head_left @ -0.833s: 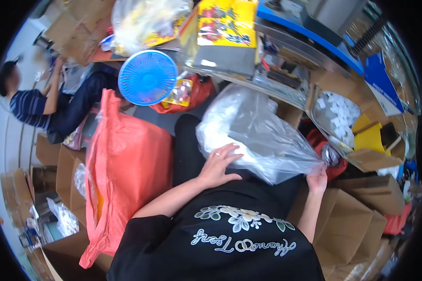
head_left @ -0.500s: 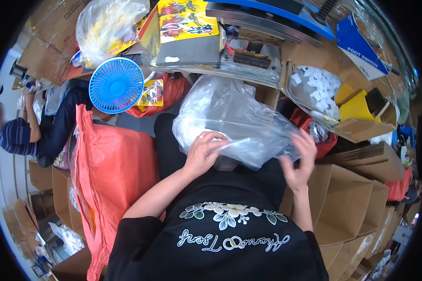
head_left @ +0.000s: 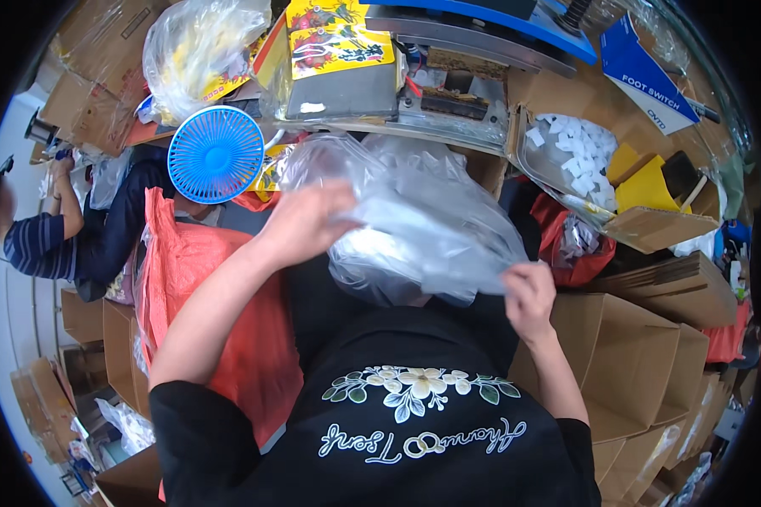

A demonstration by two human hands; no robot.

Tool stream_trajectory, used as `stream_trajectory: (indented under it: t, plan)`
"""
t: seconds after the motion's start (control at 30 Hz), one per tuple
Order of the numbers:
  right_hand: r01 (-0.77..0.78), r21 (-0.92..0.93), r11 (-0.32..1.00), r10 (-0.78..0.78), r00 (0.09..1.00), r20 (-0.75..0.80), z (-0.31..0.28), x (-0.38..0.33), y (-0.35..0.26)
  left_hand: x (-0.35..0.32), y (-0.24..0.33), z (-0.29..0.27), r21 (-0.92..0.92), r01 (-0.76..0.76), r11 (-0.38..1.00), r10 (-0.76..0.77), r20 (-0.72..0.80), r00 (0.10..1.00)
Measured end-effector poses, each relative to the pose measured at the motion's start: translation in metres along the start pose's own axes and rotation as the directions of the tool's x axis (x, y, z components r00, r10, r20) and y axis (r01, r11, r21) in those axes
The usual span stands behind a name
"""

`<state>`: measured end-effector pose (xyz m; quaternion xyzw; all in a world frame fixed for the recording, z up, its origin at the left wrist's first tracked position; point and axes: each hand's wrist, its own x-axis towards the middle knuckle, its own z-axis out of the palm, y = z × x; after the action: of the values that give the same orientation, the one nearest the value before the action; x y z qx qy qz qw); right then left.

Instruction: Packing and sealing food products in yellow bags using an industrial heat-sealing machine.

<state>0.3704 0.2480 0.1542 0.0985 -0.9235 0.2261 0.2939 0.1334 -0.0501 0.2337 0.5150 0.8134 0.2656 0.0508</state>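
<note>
A large transparent plastic bag [head_left: 435,232] lies over my lap, with pale contents showing through its left part. My left hand [head_left: 317,221], somewhat blurred, pinches the bag's film at its upper left side. At the lower right corner, the fingers of my right hand [head_left: 529,300] are closed on the bag's edge. Between the two hands the film is drawn out in a slanting, blurred band. What exactly the bag holds cannot be made out through the creased plastic.
A red woven sack [head_left: 220,296] stands at my left, below a blue fan [head_left: 216,155]. Ahead is a bench with a blue-framed machine [head_left: 490,34] and yellow printed packets [head_left: 342,42]. Small white pieces [head_left: 575,156] fill a tray; open cartons [head_left: 626,359] stand right. A person [head_left: 42,224] sits far left.
My left hand has moved up and left, lifting the bag's film with it. My right hand has gone from spread fingers to closed on the bag's edge, a little lower.
</note>
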Motion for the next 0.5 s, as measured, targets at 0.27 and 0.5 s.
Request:
stream_trajectory:
  t: [0.27,0.5]
  plan:
    - [-0.044,-0.133,0.990,0.115,0.796,0.594,0.019,-0.057,-0.012,-0.102,-0.122,0.087,0.414,0.323,0.851,-0.503,0.467,0.728]
    - [0.045,-0.017,0.999,-0.032,0.886,0.462,0.004,-0.060,0.011,-0.072,-0.108,0.081,0.487,0.255,0.835,-0.315,0.044,0.948]
